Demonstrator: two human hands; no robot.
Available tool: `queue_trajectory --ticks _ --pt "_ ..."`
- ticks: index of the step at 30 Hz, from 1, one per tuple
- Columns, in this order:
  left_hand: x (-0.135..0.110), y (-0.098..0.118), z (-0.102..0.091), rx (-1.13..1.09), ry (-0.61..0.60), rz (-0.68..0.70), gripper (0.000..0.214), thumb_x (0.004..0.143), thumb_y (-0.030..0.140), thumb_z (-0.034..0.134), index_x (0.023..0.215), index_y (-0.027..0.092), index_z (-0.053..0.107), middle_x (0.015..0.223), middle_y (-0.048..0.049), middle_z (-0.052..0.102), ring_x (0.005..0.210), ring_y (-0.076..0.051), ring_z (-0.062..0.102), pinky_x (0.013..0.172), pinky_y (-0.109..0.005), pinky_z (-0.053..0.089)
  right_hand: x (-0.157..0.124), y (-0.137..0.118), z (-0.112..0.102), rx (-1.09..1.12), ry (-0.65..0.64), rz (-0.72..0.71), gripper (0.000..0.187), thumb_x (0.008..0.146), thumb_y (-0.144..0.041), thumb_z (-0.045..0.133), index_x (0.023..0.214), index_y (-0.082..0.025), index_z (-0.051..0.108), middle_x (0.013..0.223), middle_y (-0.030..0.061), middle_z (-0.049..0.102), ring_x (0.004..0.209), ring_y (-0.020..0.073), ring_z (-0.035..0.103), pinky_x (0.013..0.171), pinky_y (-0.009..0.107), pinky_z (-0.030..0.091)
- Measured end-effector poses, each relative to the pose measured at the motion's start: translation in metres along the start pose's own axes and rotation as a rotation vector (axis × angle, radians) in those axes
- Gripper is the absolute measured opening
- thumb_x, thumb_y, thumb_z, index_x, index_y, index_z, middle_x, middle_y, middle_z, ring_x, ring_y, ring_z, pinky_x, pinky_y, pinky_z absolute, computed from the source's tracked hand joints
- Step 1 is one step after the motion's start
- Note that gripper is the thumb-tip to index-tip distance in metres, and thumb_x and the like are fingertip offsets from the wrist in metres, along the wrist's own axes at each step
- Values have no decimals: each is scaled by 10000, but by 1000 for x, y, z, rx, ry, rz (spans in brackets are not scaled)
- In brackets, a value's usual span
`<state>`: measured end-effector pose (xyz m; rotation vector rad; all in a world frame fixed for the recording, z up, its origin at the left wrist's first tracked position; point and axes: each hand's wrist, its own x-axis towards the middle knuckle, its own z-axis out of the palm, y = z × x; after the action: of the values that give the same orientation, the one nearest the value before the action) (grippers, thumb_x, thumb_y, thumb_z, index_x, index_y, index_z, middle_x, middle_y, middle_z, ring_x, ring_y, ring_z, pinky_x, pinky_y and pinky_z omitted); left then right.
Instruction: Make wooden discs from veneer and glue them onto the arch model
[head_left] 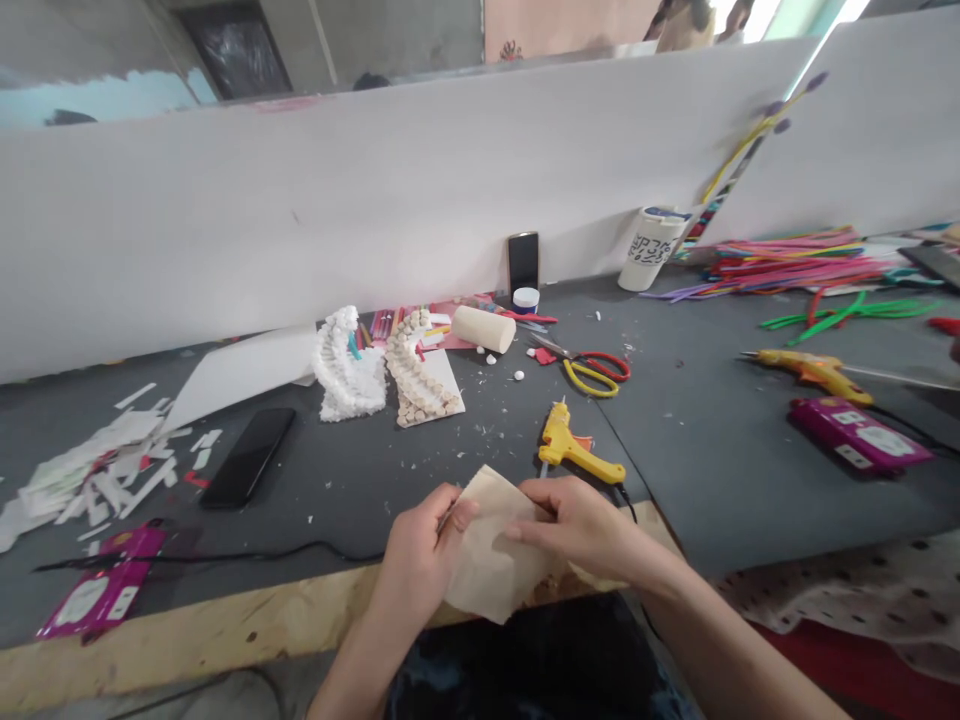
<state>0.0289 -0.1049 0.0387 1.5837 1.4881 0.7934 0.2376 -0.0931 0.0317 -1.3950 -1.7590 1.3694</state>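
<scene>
Both hands meet over the near edge of the desk [315,500], at its middle. The left hand [424,560] pinches the left border of a tan sheet [491,575] (paper or thin felt, hard to tell which), thumb on top. The right hand [581,530] is clamped on the sheet's upper right corner, fingers curled over it. The sheet is held just above the wooden edge strip. Just beyond the right hand lies a yellow glue gun [574,450], and farther back are scissors [592,372]. A black phone [247,455] lies to the left, well apart, with paper scraps [105,480] towards the left edge.
</scene>
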Motion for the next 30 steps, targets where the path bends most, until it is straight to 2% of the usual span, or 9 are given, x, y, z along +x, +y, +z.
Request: queue_trajectory --ticks 2,4,8,10,12,17,21,25,30 --pt "6 -1 -4 -124 38 -25 379 821 557 609 921 195 661 552 34 540 522 -122 461 503 -218 316 3 -1 2 18 0 54 295 746 -411 662 598 -178 558 563 -39 467 545 98 386 478 223 277" --pt "10 -5 -5 -400 82 -72 496 800 598 620 1103 205 629 647 8 634 579 -142 545 549 -222 392 7 -1 6 146 75 107 246 756 -408 638 665 -181 608 607 -23 537 564 114 449 502 226 333" --pt "12 -15 3 -870 -143 -180 685 756 681 616 1193 153 618 928 -118 733 818 -243 674 716 -314 512 14 7 15 388 262 122 280 767 -449 631 853 -187 678 795 33 669 677 164 567 606 259 452" --pt "12 -18 9 -847 -195 -238 634 739 579 708 1182 130 641 954 -133 744 842 -263 689 733 -332 526 16 12 18 395 267 79 302 781 -474 622 859 -188 676 825 40 676 703 175 575 620 267 465" --pt "14 -20 12 -736 -154 -263 559 718 468 772 1148 126 669 926 -118 758 805 -258 698 711 -329 535 16 15 17 348 242 50 303 787 -482 616 813 -183 662 783 28 655 676 165 553 585 254 447" --pt "18 -20 4 -550 -111 -262 467 715 434 778 1065 131 715 868 -95 770 720 -229 701 638 -293 538 12 14 0 222 119 38 329 808 -492 615 788 -170 680 683 0 596 607 126 493 533 227 390" --pt "17 -17 -4 -599 -166 -253 436 734 403 771 1085 150 715 929 -92 768 798 -232 707 693 -290 546 10 19 -11 265 -3 22 331 839 -500 610 875 -187 712 806 19 659 699 145 558 623 246 442" --pt "14 -19 -6 -668 -199 -269 393 736 339 772 1083 161 726 955 -90 764 803 -225 698 743 -313 547 9 27 -15 320 -38 -4 266 840 -424 633 956 -200 718 945 38 702 818 175 617 723 273 485" --pt "13 -25 -5 -696 -132 -329 199 674 306 796 807 159 769 795 -66 750 671 -178 653 639 -267 522 5 31 -18 315 24 -52 157 828 -291 615 874 -227 750 959 35 722 871 181 648 768 281 497"
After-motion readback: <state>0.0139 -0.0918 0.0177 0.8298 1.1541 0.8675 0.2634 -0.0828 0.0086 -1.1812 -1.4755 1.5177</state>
